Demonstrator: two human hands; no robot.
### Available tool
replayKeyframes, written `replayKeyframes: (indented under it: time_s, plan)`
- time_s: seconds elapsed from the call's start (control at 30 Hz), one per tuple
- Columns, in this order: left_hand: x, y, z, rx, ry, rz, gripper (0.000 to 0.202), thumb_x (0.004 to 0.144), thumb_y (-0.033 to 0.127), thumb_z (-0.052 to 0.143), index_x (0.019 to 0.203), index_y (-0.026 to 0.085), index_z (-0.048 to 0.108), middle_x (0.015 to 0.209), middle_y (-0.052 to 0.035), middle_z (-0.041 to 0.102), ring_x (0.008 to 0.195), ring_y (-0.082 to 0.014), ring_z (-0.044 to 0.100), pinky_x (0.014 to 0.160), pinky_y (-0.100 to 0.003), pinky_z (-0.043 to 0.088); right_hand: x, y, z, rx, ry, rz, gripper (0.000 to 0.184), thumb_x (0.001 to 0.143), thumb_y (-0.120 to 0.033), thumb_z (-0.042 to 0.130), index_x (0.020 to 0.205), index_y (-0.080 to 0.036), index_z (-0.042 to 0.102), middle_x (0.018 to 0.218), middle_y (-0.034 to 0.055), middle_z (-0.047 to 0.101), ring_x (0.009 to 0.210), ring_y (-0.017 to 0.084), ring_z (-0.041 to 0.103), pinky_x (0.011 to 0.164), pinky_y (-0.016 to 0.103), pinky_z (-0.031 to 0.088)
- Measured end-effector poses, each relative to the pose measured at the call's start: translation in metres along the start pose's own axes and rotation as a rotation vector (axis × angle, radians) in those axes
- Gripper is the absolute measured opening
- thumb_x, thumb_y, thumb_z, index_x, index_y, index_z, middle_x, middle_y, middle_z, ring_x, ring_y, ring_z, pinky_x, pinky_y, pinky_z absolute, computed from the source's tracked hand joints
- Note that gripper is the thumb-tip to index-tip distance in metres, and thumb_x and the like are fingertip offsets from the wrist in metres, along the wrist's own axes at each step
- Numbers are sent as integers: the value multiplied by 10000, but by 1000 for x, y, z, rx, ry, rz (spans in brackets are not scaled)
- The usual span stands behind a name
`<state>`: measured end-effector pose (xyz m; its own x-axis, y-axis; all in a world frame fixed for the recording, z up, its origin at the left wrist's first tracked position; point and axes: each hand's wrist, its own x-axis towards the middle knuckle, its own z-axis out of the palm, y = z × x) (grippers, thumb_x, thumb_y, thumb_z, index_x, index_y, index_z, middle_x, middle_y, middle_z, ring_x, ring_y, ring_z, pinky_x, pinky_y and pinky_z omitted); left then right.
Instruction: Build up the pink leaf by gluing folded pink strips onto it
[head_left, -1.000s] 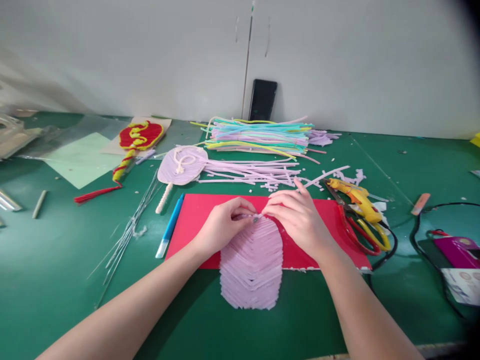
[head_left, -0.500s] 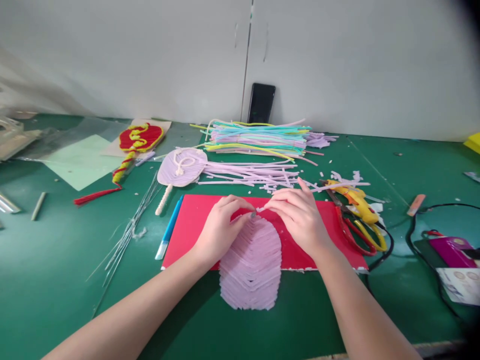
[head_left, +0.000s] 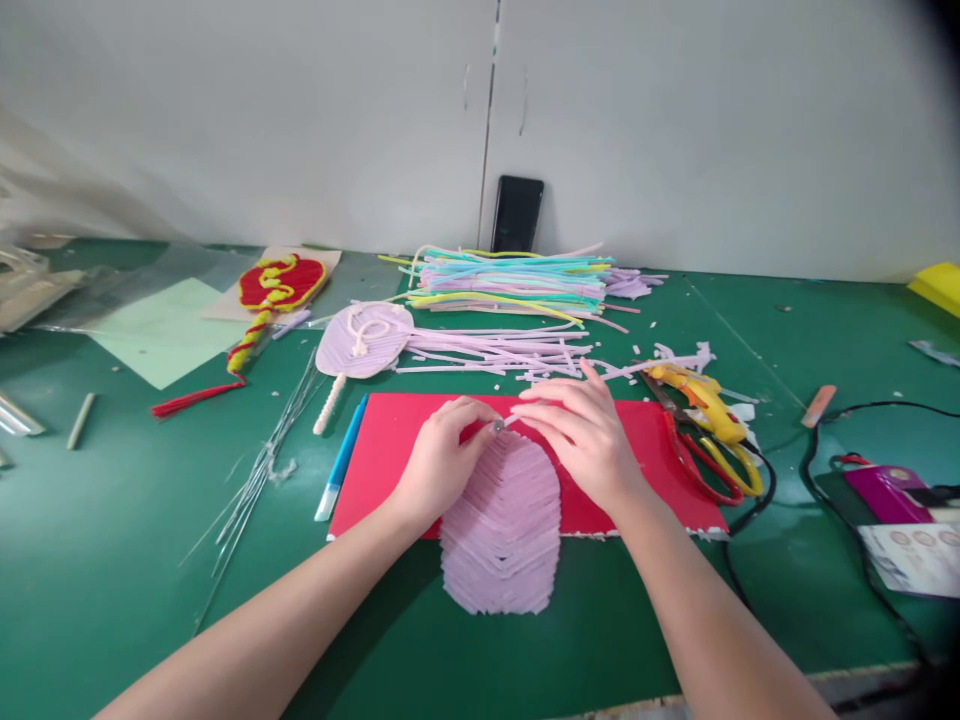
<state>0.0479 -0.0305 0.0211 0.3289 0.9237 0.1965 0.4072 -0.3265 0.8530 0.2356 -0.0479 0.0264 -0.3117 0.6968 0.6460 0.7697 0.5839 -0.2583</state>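
Note:
A lavender oval panel (head_left: 501,540) of slanting fuzzy pipe-cleaner rows lies across the front edge of a red board (head_left: 600,500). At the panel's top left, my left hand (head_left: 448,455) is closed in a pinch. A small grey round spot shows at its fingertips, and what they grip is mostly hidden. Close by on the right, my right hand (head_left: 581,430) pinches a short pale lavender pipe-cleaner piece (head_left: 513,419) between thumb and fingers. That piece's left end reaches the left fingertips.
Behind the board lie loose lavender pipe cleaners (head_left: 495,352), a coloured bundle (head_left: 517,280) and a lavender fan (head_left: 365,340). To the right are scissors (head_left: 694,465) and a yellow glue gun (head_left: 701,400) with a cord. Thin wires (head_left: 259,475) and a blue pen (head_left: 343,455) lie left.
My view has shifted slightly. My hands stay together at the panel's top, with the right fingers a little closer to the left ones.

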Motion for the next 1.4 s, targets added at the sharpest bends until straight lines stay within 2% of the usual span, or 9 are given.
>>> replayKeyframes:
  time_s: [0.17, 0.27, 0.37, 0.5, 0.67, 0.87, 1.03, 1.2, 1.4]
  plan:
    - [2, -2, -2, -8, 8, -55, 128, 855, 217, 497, 806, 213, 615, 874, -16, 659, 872, -180, 607, 803, -293, 451, -1, 10, -27, -110, 203, 148, 189, 862, -199, 554, 1013, -250, 655, 995, 46, 686, 942, 195, 635, 983, 448, 410]
    - [2, -1, -2, -26, 28, -73, 131, 857, 220, 491, 807, 208, 612, 874, -17, 654, 862, -175, 608, 801, -290, 454, -9, 31, -66, -285, 291, 474, 169, 864, -268, 530, 938, -201, 668, 924, 90, 692, 843, 198, 646, 793, 330, 488]
    - [2, -2, -2, -44, 47, -71, 139, 858, 211, 486, 793, 203, 609, 859, -13, 647, 848, -167, 605, 796, -282, 452, -30, 59, -100, -458, 5, 801, 187, 835, -301, 528, 863, -184, 670, 864, 104, 696, 756, 200, 645, 697, 306, 472]
    - [1, -5, -1, -62, 65, -54, 147, 861, 214, 482, 793, 201, 611, 857, -9, 645, 845, -161, 601, 803, -278, 447, -69, 87, -117, -387, -308, 1006, 108, 748, -281, 564, 708, -210, 634, 755, 88, 692, 707, 225, 652, 628, 325, 448]
    - [2, -6, -1, -71, 70, -45, 151, 865, 215, 477, 807, 204, 616, 866, -7, 639, 852, -159, 597, 811, -279, 447, -103, 97, -108, -263, -319, 1004, 208, 706, -294, 571, 891, -198, 567, 866, 111, 669, 763, 239, 649, 675, 345, 470]
    - [3, -7, -1, -77, 89, -59, 139, 857, 231, 484, 815, 203, 613, 873, -16, 645, 855, -171, 599, 818, -305, 457, -102, 99, -112, -299, -330, 1029, 233, 663, -348, 624, 869, -244, 586, 736, 75, 643, 610, 222, 620, 571, 333, 430]
    - [3, -9, 0, -86, 108, -60, 132, 851, 217, 479, 838, 207, 610, 888, -19, 650, 884, -173, 603, 831, -304, 456, -94, 100, -123, -17, -268, 1222, 263, 623, -340, 671, 829, -183, 622, 725, 110, 683, 658, 248, 650, 623, 352, 460]
    - [3, -8, 0, -87, 115, -58, 126, 851, 220, 479, 848, 204, 604, 887, -18, 645, 879, -169, 604, 819, -294, 455, -83, 82, -129, 277, -167, 1384, 138, 657, -250, 688, 785, -234, 637, 814, 128, 701, 729, 215, 671, 679, 309, 498]
    - [3, -5, -1, -106, 124, -100, 113, 846, 218, 475, 845, 202, 587, 893, -28, 644, 891, -179, 598, 834, -313, 452, -87, 74, -139, 562, -112, 1279, 204, 677, -215, 728, 858, -271, 653, 947, 127, 683, 828, 200, 676, 728, 261, 529]
